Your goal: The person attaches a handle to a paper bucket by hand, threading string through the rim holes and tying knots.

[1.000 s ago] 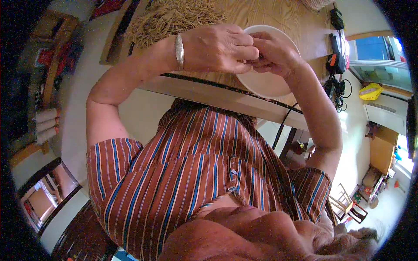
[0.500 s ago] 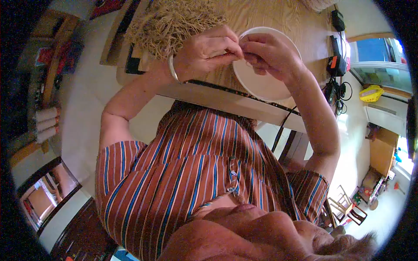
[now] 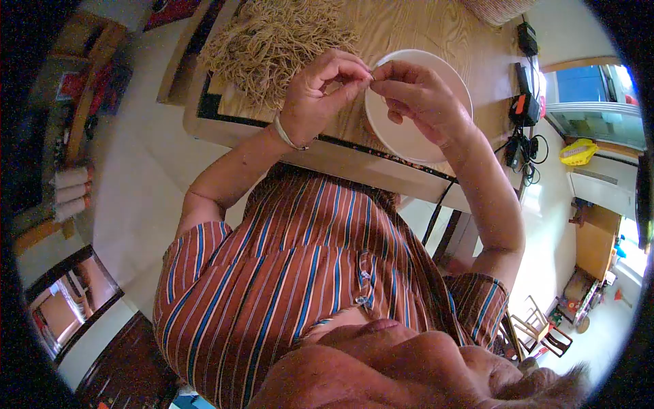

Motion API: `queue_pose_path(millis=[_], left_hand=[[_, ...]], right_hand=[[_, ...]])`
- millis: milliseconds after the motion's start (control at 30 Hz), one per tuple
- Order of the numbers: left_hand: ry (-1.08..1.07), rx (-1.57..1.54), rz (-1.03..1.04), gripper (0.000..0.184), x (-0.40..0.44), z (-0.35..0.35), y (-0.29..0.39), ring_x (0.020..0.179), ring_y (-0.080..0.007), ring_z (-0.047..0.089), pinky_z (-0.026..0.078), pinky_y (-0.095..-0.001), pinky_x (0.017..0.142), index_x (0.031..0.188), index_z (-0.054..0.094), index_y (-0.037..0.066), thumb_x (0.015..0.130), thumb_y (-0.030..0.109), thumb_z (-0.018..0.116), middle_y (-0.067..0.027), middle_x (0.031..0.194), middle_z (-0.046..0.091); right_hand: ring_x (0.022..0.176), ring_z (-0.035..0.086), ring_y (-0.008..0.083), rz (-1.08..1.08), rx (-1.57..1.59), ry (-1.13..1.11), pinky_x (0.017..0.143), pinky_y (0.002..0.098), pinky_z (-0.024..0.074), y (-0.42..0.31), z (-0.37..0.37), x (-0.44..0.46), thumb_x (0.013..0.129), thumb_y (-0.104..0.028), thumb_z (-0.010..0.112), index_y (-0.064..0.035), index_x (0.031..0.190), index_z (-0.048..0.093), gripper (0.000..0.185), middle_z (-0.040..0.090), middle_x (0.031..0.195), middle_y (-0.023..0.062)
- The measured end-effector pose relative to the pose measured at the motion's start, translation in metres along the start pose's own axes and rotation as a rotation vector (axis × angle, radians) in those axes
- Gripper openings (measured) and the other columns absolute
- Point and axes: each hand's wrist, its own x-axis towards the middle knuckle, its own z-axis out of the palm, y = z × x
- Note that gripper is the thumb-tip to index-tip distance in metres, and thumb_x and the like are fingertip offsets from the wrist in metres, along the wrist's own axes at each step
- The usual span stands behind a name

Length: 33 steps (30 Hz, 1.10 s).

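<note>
My left hand, with a pale bangle at its wrist, is closed in a pinch near the edge of a heap of tan twisted strands. Its fingertips meet those of my right hand, also pinched, above the left side of a round white dish. Whatever lies between the fingertips is too small to make out. The tan heap is loose and tangled on the wooden table, left of the dish.
A coil of pinkish cord sits at the table's far right. Black adapters and tangled cables line the right edge. A dark cable hangs at the near side. Further right are a yellow item and a wooden chair.
My left forearm has shifted right and my left wrist has turned, lowering slightly. My right hand's pinch moved a little left; the fingertips still meet. The view has shifted slightly.
</note>
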Motion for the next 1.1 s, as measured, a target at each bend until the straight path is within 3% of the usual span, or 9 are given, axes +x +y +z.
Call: queue_pose_path(millis=[67,267,367,467,567,767,867,967,1100], left_hand=[[0.019,-0.039,-0.012,0.010,0.001,0.001,-0.001,0.089,-0.0153,0.057,0.046,-0.0257,0.080,0.088,0.061,0.004,0.079,-0.001,0.062,-0.0054,0.093,0.059],[0.055,-0.093,-0.126,0.010,-0.001,0.006,-0.003,0.086,-0.0127,0.057,0.046,-0.0246,0.078,0.089,0.060,0.003,0.080,0.000,0.061,-0.0046,0.090,0.059],[0.050,-0.092,-0.171,0.012,-0.001,0.006,-0.003,0.083,-0.0111,0.057,0.046,-0.0240,0.077,0.091,0.059,0.003,0.080,0.000,0.062,-0.0035,0.087,0.059],[0.059,-0.112,-0.215,0.012,0.000,0.007,0.001,0.082,-0.0091,0.056,0.046,-0.0237,0.076,0.092,0.059,0.004,0.081,0.001,0.062,-0.0018,0.086,0.060],[0.049,-0.172,-0.298,0.011,0.001,0.006,0.005,0.082,-0.0072,0.055,0.046,-0.0223,0.075,0.093,0.059,0.004,0.082,0.002,0.061,-0.0005,0.087,0.060],[0.088,-0.258,-0.318,0.010,0.001,0.005,0.001,0.080,-0.0062,0.056,0.046,-0.0199,0.073,0.094,0.059,0.005,0.084,0.001,0.060,-0.0002,0.087,0.060],[0.109,-0.265,-0.300,0.010,0.000,0.004,0.000,0.080,-0.0062,0.056,0.046,-0.0203,0.073,0.093,0.059,0.004,0.084,0.001,0.060,-0.0003,0.087,0.061],[0.077,-0.228,-0.351,0.014,-0.001,0.005,0.000,0.084,-0.0119,0.060,0.049,-0.0252,0.079,0.099,0.058,0.003,0.085,0.004,0.059,-0.0042,0.092,0.063],[0.115,-0.405,-0.403,0.015,-0.005,0.010,-0.005,0.084,-0.0117,0.060,0.049,-0.0252,0.079,0.100,0.059,0.003,0.085,0.004,0.058,-0.0042,0.091,0.063]], right_hand=[[0.052,0.042,0.0044,0.002,-0.028,0.043,0.049,0.0215,0.0380,-0.002,0.005,-0.002,0.082,-0.013,0.063,-0.0039,0.088,0.059,0.012,0.048,0.067,-0.0031],[0.054,0.045,0.0049,-0.120,-0.338,0.215,0.049,0.0205,0.0382,-0.003,0.014,-0.007,0.084,-0.012,0.061,-0.0051,0.089,0.059,0.008,0.052,0.070,-0.0027],[0.054,0.045,0.0058,-0.357,-0.580,0.311,0.050,0.0209,0.0385,0.014,0.012,0.001,0.085,-0.011,0.061,-0.0049,0.089,0.058,0.008,0.052,0.068,-0.0018],[0.065,0.061,0.0218,-0.479,-0.713,0.346,0.061,0.0336,0.0494,0.003,0.017,-0.005,0.082,-0.014,0.063,-0.0038,0.088,0.059,0.013,0.063,0.075,0.0126],[0.068,0.063,0.0237,-0.395,-0.683,0.336,0.061,0.0349,0.0489,0.004,0.017,-0.005,0.081,-0.012,0.062,-0.0042,0.088,0.058,0.011,0.062,0.075,0.0133],[0.065,0.062,0.0270,-0.513,-0.741,0.384,0.060,0.0356,0.0484,0.010,0.020,0.001,0.081,-0.010,0.060,-0.0045,0.085,0.056,0.008,0.061,0.074,0.0135],[0.068,0.061,0.0322,-0.419,-0.701,0.361,0.061,0.0369,0.0487,-0.004,0.029,-0.006,0.081,-0.008,0.059,-0.0041,0.085,0.055,0.007,0.061,0.078,0.0143],[0.070,0.061,0.0321,-0.554,-0.705,0.356,0.062,0.0367,0.0489,0.002,0.024,-0.004,0.081,-0.006,0.058,-0.0044,0.086,0.056,0.006,0.061,0.083,0.0147],[0.069,0.062,0.0269,-0.555,-0.785,0.377,0.061,0.0349,0.0492,0.007,0.021,-0.004,0.080,-0.007,0.060,-0.0052,0.088,0.057,0.008,0.060,0.084,0.0142]])
